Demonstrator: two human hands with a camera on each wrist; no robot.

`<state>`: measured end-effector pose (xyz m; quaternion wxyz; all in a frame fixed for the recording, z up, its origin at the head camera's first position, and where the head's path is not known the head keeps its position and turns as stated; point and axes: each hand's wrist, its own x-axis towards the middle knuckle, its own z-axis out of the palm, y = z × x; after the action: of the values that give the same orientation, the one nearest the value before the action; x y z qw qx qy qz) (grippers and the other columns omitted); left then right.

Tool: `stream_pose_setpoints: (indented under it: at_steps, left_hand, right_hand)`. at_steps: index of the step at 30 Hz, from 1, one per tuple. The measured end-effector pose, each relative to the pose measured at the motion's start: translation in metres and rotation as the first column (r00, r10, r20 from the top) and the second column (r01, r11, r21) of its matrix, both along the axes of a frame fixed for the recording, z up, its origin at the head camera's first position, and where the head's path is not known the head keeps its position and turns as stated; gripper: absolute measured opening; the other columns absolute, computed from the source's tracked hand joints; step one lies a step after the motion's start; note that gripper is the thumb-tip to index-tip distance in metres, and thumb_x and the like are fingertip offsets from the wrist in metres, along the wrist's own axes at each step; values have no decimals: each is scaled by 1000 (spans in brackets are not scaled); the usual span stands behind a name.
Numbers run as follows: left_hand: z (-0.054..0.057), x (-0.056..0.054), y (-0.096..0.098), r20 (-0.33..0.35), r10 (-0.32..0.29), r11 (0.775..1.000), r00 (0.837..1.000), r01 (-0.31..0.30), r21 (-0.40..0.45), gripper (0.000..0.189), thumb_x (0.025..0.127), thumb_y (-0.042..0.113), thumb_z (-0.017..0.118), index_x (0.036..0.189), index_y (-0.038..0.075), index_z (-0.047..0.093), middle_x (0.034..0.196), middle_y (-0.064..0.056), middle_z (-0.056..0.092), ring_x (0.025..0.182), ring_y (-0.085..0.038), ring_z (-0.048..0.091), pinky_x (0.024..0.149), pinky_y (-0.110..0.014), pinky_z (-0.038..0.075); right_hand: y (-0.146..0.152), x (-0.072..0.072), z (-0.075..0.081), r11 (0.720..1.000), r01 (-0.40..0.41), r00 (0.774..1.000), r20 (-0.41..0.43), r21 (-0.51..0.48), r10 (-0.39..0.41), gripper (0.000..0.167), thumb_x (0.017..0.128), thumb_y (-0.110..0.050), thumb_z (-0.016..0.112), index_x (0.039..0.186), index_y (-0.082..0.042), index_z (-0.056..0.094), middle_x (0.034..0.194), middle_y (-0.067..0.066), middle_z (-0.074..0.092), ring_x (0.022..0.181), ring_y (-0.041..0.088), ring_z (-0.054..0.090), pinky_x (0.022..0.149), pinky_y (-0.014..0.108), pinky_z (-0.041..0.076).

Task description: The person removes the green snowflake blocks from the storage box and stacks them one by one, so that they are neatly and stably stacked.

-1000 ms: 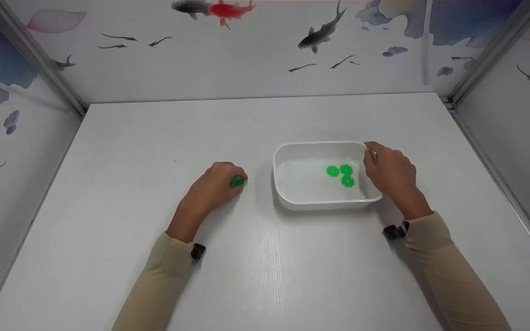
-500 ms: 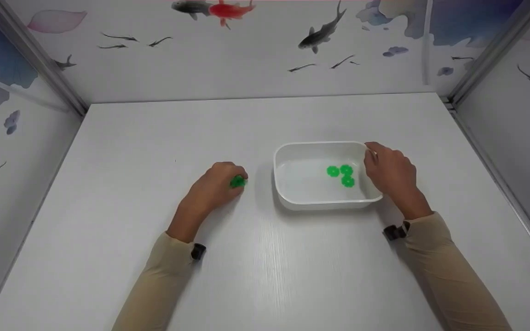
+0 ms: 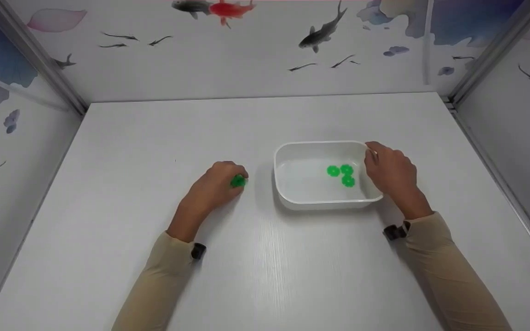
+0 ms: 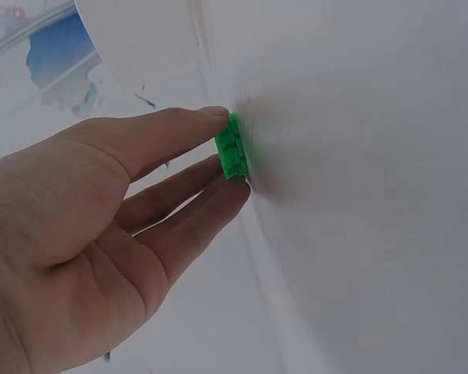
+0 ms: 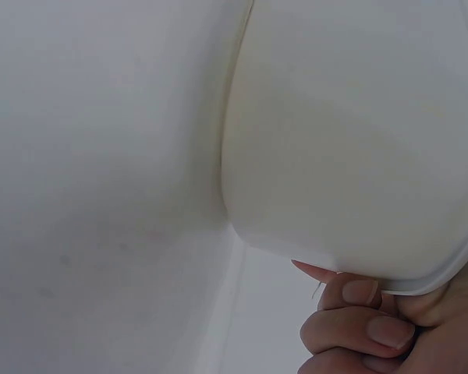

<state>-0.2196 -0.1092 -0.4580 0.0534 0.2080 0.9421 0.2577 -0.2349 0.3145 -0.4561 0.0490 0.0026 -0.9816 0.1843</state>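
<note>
My left hand (image 3: 214, 186) pinches a small green flower-shaped plastic piece (image 4: 232, 149) between thumb and fingertips. In the left wrist view the piece is on edge, right at the white tabletop (image 4: 374, 195). To its right in the head view stands a white rectangular basin (image 3: 325, 202). My right hand (image 3: 391, 172) grips the basin's right rim, thumb over the edge; the right wrist view shows curled fingers (image 5: 355, 331) beside the basin's outer wall. Three flat green flower-shaped pieces (image 3: 348, 180) lie on the basin floor toward its right side.
White panels (image 3: 246, 69) printed with fish and leaves enclose the table at the back and both sides. Metal posts (image 3: 53, 59) mark the corners. Each beige sleeve (image 3: 154, 280) has a small black device (image 3: 198, 251) at the cuff.
</note>
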Motion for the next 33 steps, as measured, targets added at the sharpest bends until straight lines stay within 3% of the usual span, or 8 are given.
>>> stream_pose_setpoints:
  at_steps: [4,9,14,19,25,29,33]
  left_hand:
    - [1,0,-1,-17,-5,1000,1000,5,10,29,100,13,78,128,7,77,128,-13,77,125,-31,71,108,-47,58]
    - [4,-1,-2,-62,7,999,998,-4,35,42,110,32,66,146,10,65,139,-13,73,131,-31,69,110,-48,57]
    - [6,0,0,-152,43,998,987,-37,45,51,111,41,62,157,18,56,142,-10,72,134,-29,67,108,-50,58]
    - [7,2,3,-254,46,998,966,-35,47,53,111,39,62,160,22,53,142,-6,71,134,-27,67,104,-47,61]
    - [8,3,9,-327,39,997,944,-15,76,53,109,31,66,161,24,52,140,-6,73,132,-26,68,96,-46,64]
    - [9,4,13,-360,30,995,932,8,103,55,107,34,69,159,24,54,146,-2,69,137,-22,65,99,-43,63]
    - [11,5,20,-378,-2,990,926,55,130,57,105,41,72,157,22,57,150,-1,66,139,-22,64,105,-42,61]
  right_hand:
    - [-1,1,2,1000,0,1000,-1,-11,0,46,114,-29,42,151,-9,61,130,30,73,83,35,66,63,53,56]
    - [-2,1,3,1000,4,1000,7,-10,-4,46,114,-29,43,151,-9,61,128,29,74,81,34,64,60,48,54]
    - [-2,1,3,1000,9,1000,12,-5,-8,46,114,-29,43,151,-9,61,127,29,74,79,33,63,59,46,52]
    - [-2,1,2,1000,8,1000,11,-3,-8,46,114,-29,43,152,-9,60,129,29,73,80,34,63,60,47,52]
    - [-2,1,2,1000,8,1000,15,-3,-8,47,114,-29,43,152,-8,60,130,30,73,80,34,63,61,48,53]
    - [-3,1,2,1000,10,1000,11,0,-10,46,114,-29,44,152,-8,60,129,30,73,80,34,63,60,48,53]
    - [-1,0,2,1000,1,1000,-8,1,-1,45,113,-28,45,150,-8,62,115,29,77,72,31,59,53,40,46]
